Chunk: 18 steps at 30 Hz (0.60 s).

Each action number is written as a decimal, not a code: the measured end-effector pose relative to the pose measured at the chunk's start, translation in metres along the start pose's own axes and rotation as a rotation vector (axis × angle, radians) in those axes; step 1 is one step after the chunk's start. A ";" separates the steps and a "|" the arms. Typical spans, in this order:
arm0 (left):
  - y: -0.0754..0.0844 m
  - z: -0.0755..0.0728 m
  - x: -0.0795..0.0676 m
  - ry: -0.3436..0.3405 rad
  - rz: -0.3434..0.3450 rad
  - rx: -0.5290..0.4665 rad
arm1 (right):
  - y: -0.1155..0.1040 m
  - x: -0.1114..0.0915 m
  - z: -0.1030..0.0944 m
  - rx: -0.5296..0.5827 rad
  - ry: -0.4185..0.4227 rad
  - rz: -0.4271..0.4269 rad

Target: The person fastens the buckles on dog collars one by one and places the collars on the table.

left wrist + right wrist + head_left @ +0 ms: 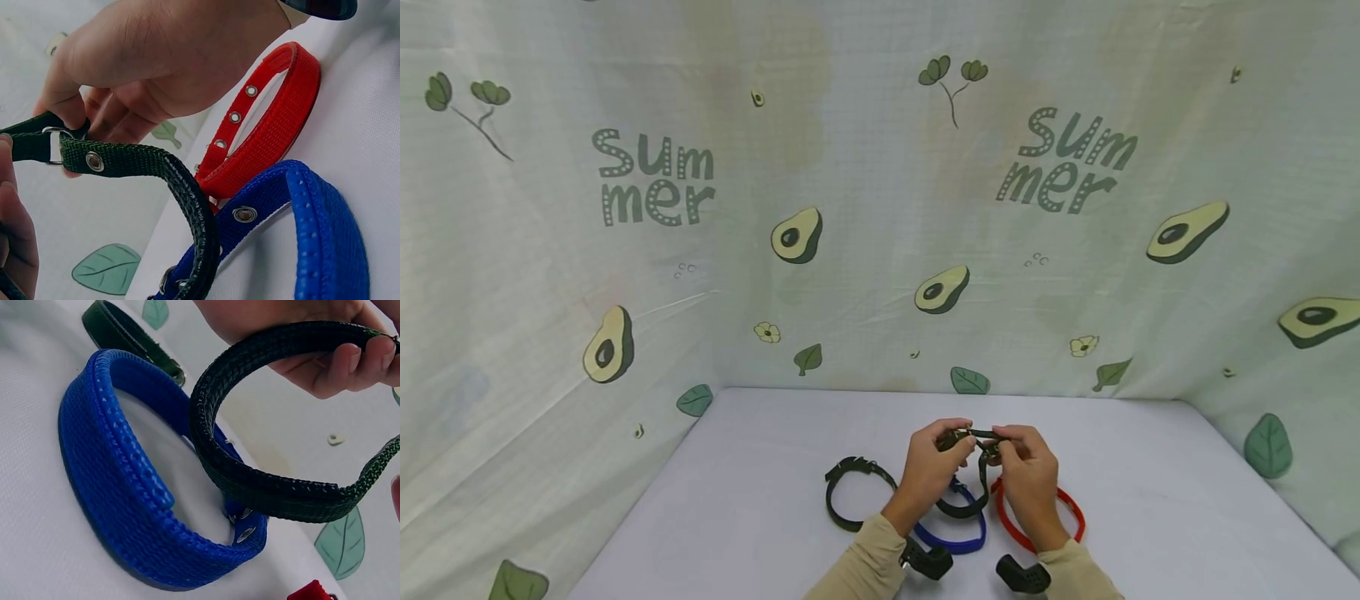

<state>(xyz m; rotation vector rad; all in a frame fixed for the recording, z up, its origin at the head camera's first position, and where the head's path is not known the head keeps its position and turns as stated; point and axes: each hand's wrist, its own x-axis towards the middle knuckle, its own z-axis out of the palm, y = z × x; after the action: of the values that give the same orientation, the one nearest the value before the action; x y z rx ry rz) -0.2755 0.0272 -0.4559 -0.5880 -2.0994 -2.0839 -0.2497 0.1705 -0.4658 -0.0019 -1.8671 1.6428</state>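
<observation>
Both hands hold a dark green collar [964,508] raised over the table, its loop hanging down between them. My left hand [928,467] grips one side of the band, fingers curled around it in the right wrist view. My right hand [1030,479] pinches the strap by a metal ring [54,145], which the webbing passes through. A metal eyelet [95,161] shows close to that ring. Behind the hanging loop lies a blue collar [150,550]; a red collar [265,147] lies beneath my right hand.
Another dark green collar [833,504] lies on the white table [760,500], left of my left hand. Black wrist devices [1024,575] sit at both sleeves. A printed cloth [865,200] with avocados and leaves hangs behind and beside the table.
</observation>
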 end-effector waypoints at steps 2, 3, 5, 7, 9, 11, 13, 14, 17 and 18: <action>-0.001 0.000 0.001 -0.007 0.006 0.007 | -0.010 -0.003 0.000 -0.022 -0.007 -0.018; -0.001 0.000 0.001 -0.010 0.009 0.011 | -0.014 -0.004 -0.001 -0.029 -0.013 -0.027; -0.001 -0.001 0.002 -0.015 0.008 0.019 | -0.020 -0.006 -0.001 -0.042 -0.025 -0.049; 0.000 -0.001 0.002 -0.021 0.005 0.026 | -0.019 -0.006 -0.001 -0.055 -0.036 -0.067; -0.001 -0.002 0.002 -0.024 -0.002 0.026 | -0.012 -0.006 -0.001 -0.062 -0.049 -0.087; 0.000 -0.002 0.001 -0.026 -0.008 0.023 | -0.002 -0.005 -0.001 -0.064 -0.071 -0.101; -0.001 -0.002 0.001 -0.029 -0.012 0.017 | 0.008 -0.004 0.000 -0.071 -0.096 -0.123; -0.001 -0.002 0.001 -0.031 -0.014 0.014 | 0.012 -0.004 0.000 -0.080 -0.108 -0.141; -0.001 -0.002 0.002 -0.038 -0.015 0.003 | 0.017 -0.001 0.002 -0.109 -0.133 -0.204; -0.002 -0.002 0.003 -0.041 -0.011 -0.004 | 0.017 0.000 0.002 -0.120 -0.136 -0.221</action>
<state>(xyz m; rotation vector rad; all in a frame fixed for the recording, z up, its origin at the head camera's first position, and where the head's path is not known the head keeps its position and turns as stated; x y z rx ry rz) -0.2788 0.0260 -0.4565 -0.6261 -2.1255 -2.1005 -0.2573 0.1722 -0.4814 0.2622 -1.9872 1.4091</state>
